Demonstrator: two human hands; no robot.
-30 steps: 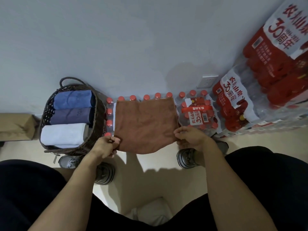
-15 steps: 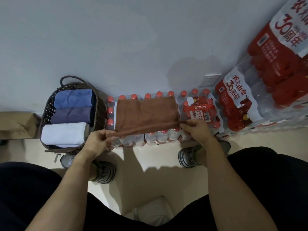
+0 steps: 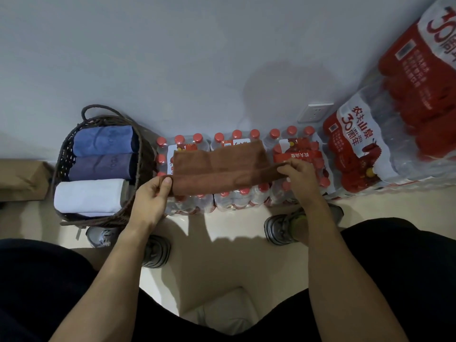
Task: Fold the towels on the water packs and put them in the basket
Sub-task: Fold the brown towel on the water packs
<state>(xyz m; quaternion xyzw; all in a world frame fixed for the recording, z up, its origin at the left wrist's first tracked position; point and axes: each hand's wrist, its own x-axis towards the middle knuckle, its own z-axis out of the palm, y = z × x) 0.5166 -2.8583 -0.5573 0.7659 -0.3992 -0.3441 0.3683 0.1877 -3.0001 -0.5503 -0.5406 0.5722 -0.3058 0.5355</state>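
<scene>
1. At the near edge of the view, the person's dark-clad knees frame a pale floor; two grey shoes (image 3: 283, 228) stand just before the packs.
2. The left hand (image 3: 150, 201) pinches the near-left corner of the brown cloth towel (image 3: 222, 169) between thumb and fingers.
3. The right hand (image 3: 299, 177) pinches the near-right corner; the hands are well apart.
4. The towel lies across the shrink-wrapped packs of red-capped water bottles (image 3: 237, 196), its near edge doubled back.
5. To the left, the dark woven basket (image 3: 145, 154) holds a white, a purple and a blue folded towel.
6. Beyond stands a grey wall.
</scene>
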